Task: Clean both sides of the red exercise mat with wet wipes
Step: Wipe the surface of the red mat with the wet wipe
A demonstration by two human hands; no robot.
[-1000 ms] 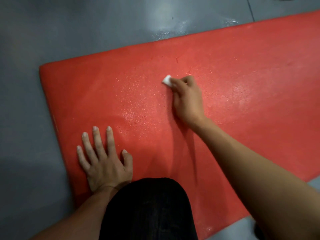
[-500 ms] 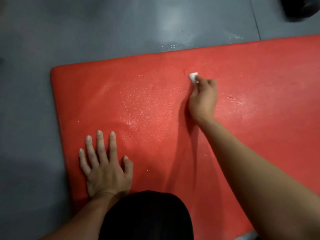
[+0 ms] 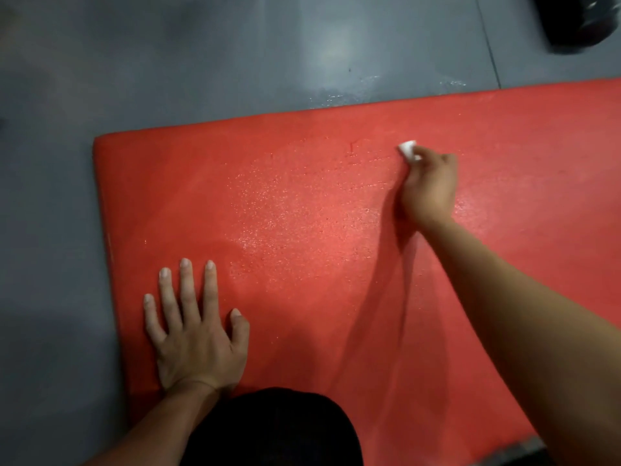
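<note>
Grey floor (image 3: 201, 62), glossy, with a bright sheen patch beyond the right hand's reach and a thin seam line running off toward the far right.

Red exercise mat (image 3: 302, 213) lies flat on that floor, under both hands; its short edge sits just left of the left hand, its far long edge just past the right hand's fingertips. Surface between the two hands glistens with fine wet speckle.

Black-clad knee (image 3: 272, 428) rests on the mat's near edge, directly right of the left wrist.

Dark object (image 3: 578, 21), blurred, on the floor well beyond the right hand; cannot tell what it is.

Left hand (image 3: 195, 334): flat on the mat, palm down, fingers straight and spread, holding nothing.

Right hand (image 3: 430, 186): arm stretched out, fingers curled round a wet wipe (image 3: 408, 150), pressing it to the mat. Hand slightly motion-blurred.

Wipe is small, white, bunched; only its tip pokes out past the fingers, toward the mat's far edge.

Hands are well apart.
</note>
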